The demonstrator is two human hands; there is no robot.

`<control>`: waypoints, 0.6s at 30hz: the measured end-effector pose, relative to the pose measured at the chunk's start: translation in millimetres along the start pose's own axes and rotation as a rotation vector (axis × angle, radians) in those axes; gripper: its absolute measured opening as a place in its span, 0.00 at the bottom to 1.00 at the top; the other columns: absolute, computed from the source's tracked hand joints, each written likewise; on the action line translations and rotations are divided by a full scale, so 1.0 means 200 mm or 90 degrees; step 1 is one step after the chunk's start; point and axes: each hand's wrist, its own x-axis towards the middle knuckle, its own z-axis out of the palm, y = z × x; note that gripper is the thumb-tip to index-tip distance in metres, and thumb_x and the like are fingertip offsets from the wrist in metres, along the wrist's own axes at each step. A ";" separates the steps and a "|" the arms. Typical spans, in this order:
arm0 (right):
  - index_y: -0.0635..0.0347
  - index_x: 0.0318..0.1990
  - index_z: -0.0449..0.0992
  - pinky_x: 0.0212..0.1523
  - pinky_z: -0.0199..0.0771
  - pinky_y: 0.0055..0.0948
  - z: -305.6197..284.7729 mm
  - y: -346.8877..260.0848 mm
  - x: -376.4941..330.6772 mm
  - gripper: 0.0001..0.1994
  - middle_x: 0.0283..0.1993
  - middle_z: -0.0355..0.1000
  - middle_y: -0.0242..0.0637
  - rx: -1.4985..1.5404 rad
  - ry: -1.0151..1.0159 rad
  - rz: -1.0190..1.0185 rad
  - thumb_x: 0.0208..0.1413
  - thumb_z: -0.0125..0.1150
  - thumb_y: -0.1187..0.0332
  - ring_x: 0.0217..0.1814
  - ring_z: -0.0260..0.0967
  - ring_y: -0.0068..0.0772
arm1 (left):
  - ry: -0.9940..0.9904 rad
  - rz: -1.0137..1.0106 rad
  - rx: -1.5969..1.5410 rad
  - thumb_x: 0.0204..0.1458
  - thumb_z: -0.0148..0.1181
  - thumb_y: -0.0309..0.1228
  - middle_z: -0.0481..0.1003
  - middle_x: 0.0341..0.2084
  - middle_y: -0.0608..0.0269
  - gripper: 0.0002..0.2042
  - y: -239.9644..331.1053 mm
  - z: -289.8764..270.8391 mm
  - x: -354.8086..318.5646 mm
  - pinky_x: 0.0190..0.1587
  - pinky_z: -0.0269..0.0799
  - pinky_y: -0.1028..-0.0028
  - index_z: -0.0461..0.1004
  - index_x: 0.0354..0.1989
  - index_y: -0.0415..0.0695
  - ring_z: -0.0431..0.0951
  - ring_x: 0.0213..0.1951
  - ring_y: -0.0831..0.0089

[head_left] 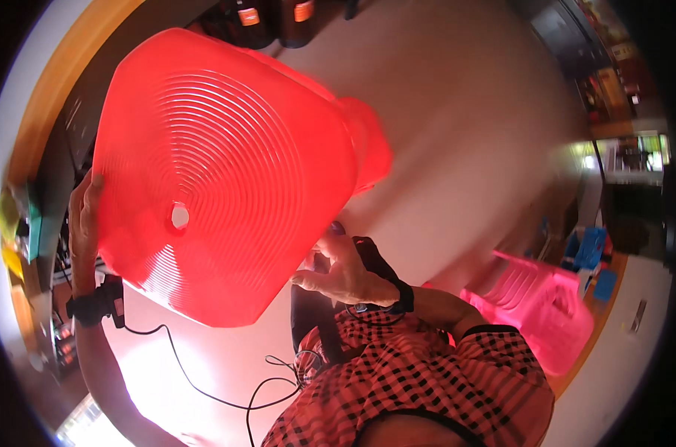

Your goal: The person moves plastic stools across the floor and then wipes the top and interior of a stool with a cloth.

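Note:
A large red plastic stool (226, 149) fills the left half of the view, raised and tilted with its seat facing me. The seat has concentric ridges and a small hole. Its lower part shows beyond the far right side. My left hand (84, 216) grips the seat's left edge, with some fingers hidden behind it. Close by the lower right edge is my right hand (345, 274), its thumb and fingers apart. Whether its fingertips touch the stool I cannot tell.
A pink plastic chair (535, 305) stands at the right, near blue items (588, 249). Dark bottles (297, 22) with orange labels are at the far side. A black cable (181, 372) loops from my left wrist across my front. Pale floor (465, 112) lies beyond the stool.

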 end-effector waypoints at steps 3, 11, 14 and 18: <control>0.62 0.46 0.67 0.29 0.62 0.20 -0.03 -0.03 -0.03 0.20 0.32 0.69 0.30 0.186 0.070 0.006 0.44 0.64 0.70 0.28 0.61 0.19 | -0.017 0.044 -0.035 0.53 0.45 0.49 0.71 0.35 0.61 0.27 0.17 0.08 0.06 0.39 0.64 0.77 0.66 0.47 0.34 0.68 0.35 0.77; 0.63 0.53 0.58 0.35 0.65 0.25 0.04 0.06 -0.18 0.26 0.42 0.69 0.36 0.201 0.058 -0.101 0.47 0.61 0.66 0.37 0.67 0.26 | -0.115 0.076 -0.024 0.54 0.46 0.48 0.71 0.37 0.59 0.26 0.19 0.13 0.15 0.42 0.65 0.76 0.65 0.48 0.34 0.69 0.36 0.75; 0.64 0.54 0.55 0.41 0.68 0.29 0.04 0.05 -0.23 0.29 0.46 0.69 0.40 0.179 0.042 -0.087 0.49 0.61 0.61 0.44 0.69 0.29 | -0.059 0.035 -0.021 0.54 0.46 0.48 0.71 0.36 0.60 0.26 0.15 0.16 0.25 0.42 0.65 0.76 0.66 0.47 0.34 0.69 0.37 0.76; 0.63 0.53 0.55 0.32 0.67 0.24 0.03 0.02 -0.29 0.27 0.44 0.69 0.41 0.198 0.103 -0.092 0.45 0.58 0.71 0.36 0.69 0.27 | -0.144 0.045 -0.008 0.53 0.47 0.49 0.71 0.36 0.60 0.26 0.25 0.30 0.36 0.42 0.65 0.76 0.67 0.46 0.34 0.70 0.37 0.75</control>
